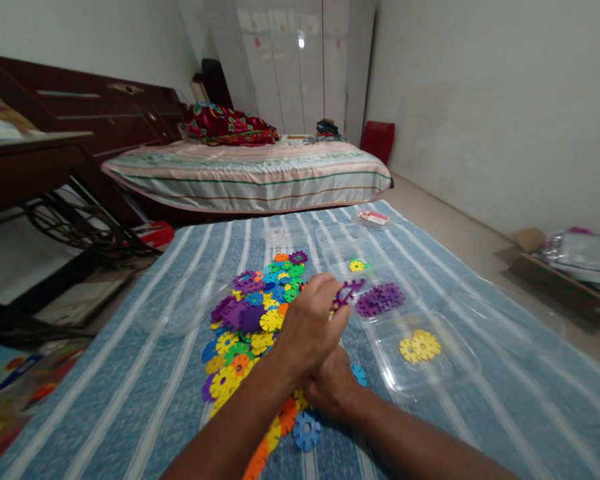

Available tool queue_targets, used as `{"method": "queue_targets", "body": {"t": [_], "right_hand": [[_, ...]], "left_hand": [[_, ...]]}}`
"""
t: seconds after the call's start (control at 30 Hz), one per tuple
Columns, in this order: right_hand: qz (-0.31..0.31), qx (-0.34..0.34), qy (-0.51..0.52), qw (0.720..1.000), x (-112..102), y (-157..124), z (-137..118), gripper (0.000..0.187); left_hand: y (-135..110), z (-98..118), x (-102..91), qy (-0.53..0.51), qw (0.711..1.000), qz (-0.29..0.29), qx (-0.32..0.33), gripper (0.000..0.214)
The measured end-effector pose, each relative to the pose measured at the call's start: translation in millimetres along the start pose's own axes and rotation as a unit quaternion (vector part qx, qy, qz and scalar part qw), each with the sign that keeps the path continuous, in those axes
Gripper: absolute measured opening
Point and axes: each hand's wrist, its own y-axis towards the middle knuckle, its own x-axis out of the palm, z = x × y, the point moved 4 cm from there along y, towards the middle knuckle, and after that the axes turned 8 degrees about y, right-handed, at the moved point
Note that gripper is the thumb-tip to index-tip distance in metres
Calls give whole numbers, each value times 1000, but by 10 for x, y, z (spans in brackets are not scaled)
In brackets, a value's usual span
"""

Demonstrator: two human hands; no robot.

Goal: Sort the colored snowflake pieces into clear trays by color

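Observation:
My left hand (316,310) is closed on a purple snowflake disc (351,291) and reaches over the pile toward the clear boxes. Below it, my right hand (334,383) lies low beside the pile, its fingers mostly hidden behind my left forearm. The heap of mixed snowflake discs (240,347) shows yellow, orange, blue, green and purple. Purple discs (380,300) are gathered in a clear tray just right of my left hand. Nearer to me, a clear plastic box (390,380) holds yellow discs (420,346). Farther back, a yellow disc (357,265) lies with a green one.
A blue striped cloth (145,373) covers the surface. A clear round lid (180,300) lies left of the pile, and a red-and-white card (373,217) near the far edge. Beyond stands a bed (250,177). A sewing-machine table (35,143) is at left, a cardboard box (560,273) at right.

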Motion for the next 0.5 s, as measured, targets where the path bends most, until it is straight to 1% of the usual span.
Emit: {"method": "queue_targets", "body": {"t": [0.07,0.1,0.17,0.27,0.4,0.43,0.5], "right_hand": [[3,8,5,1000,25,-2,20,33],[3,14,8,1000,40,-3,29,33],[2,26,9,1000,66,-2,41,32],[-2,23,-2,1000,63,16,21,33],[-11,-15,-12,1000,-3,38,-45,36],[-12,-17,-13,1000,-16,37,-50,34],[-19,-7,-23,1000,-24,28,-44,22]], "left_hand": [[229,73,135,-6,1000,-14,0,25],[282,99,180,-6,1000,-17,4,27],[270,117,224,-6,1000,-18,16,27],[67,28,197,-5,999,-17,26,21],[-250,-268,78,14,1000,-8,6,22],[-317,-347,40,24,1000,-4,-1,23],[-441,-489,-43,45,999,7,-11,24]]}}
